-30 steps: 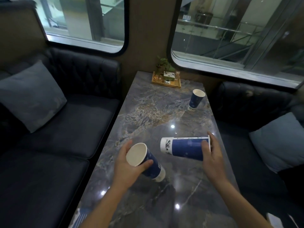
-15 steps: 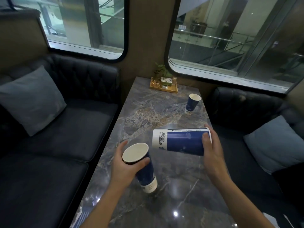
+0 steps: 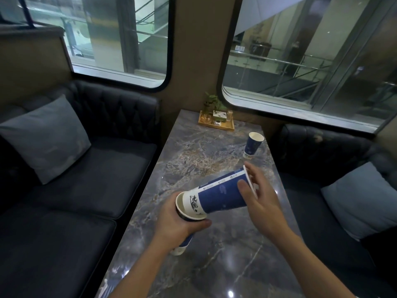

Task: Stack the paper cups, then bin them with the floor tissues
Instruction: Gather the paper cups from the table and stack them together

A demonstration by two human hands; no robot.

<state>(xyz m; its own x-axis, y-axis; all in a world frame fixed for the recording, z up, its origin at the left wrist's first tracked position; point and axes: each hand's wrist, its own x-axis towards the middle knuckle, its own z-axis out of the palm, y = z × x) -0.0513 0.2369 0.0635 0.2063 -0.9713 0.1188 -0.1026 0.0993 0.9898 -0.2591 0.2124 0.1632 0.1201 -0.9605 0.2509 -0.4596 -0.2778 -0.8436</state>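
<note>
My left hand grips a blue paper cup just below its rim, mouth tilted up and to the right, above the marble table. My right hand holds a second blue cup on its side by the rim end. Its white base sits inside the mouth of the left cup. A third blue cup stands upright on the far right of the table. No floor tissues or bin are in view.
A wooden tray with a small plant and small items sits at the table's far end under the windows. Dark sofas flank the table, with a grey cushion on the left and a light blue cushion on the right.
Both hands came together: the right cup tilted and its base went into the mouth of the left cup, which rose and turned toward it.
</note>
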